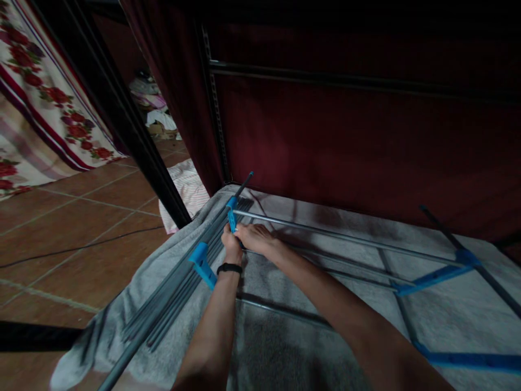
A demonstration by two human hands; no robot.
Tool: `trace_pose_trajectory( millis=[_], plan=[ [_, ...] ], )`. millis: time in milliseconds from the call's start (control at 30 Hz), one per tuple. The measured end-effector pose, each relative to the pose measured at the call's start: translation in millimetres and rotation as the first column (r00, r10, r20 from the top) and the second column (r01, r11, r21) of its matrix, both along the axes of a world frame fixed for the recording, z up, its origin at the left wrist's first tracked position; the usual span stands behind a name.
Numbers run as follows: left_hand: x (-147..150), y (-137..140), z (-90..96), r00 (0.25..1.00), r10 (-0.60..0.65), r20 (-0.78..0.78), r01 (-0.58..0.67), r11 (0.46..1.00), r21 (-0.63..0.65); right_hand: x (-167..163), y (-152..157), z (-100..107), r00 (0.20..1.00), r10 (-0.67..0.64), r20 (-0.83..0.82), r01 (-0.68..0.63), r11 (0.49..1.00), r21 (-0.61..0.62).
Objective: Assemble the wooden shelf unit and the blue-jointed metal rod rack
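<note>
My left hand (233, 245), with a black band at the wrist, is closed around the lower part of a blue plastic bracket (232, 209). Pressed close against it, my right hand (255, 239) has its fingers closed at the end of a thin metal rod (337, 261); the exact grip is partly hidden. A thicker long tube (163, 301) runs through this bracket and through a second blue bracket (202, 265) beside my left wrist. Another metal rod (345, 238) spans from the held bracket to a blue crosspiece (442, 274) at the right.
Several loose grey rods (179, 304) lie along the left of the grey blanket (280, 347). A black post (122, 114) rises at the left, and a dark red curtain (345, 146) hangs behind. A cable (81, 250) crosses the tiled floor (61, 228).
</note>
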State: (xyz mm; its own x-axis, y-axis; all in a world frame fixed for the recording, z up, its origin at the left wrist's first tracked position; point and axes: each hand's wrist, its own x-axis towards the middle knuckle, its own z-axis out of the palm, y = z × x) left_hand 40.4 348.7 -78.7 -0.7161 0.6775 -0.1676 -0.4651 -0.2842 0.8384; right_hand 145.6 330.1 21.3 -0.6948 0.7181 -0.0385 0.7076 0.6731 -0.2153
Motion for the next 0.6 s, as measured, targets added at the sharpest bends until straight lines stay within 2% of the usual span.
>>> trace_pose_trajectory(
  millis=[133,367,600],
  plan=[
    [7.7,0.7,-0.8,1.0,0.007,0.006,-0.007,1.0,-0.004,8.2,-4.8,-9.1,1.0,-0.008,0.012,0.008,1.0,-0.004],
    [9.3,3.1,0.0,0.999,0.032,0.012,-0.032,0.999,-0.018,9.6,5.1,-4.7,1.0,0.008,0.004,-0.008,0.999,-0.032],
    [8.6,-0.3,1.3,0.999,0.033,-0.021,-0.034,0.998,-0.043,5.9,7.6,-15.2,0.999,-0.02,0.036,0.022,0.998,-0.055]
  ],
)
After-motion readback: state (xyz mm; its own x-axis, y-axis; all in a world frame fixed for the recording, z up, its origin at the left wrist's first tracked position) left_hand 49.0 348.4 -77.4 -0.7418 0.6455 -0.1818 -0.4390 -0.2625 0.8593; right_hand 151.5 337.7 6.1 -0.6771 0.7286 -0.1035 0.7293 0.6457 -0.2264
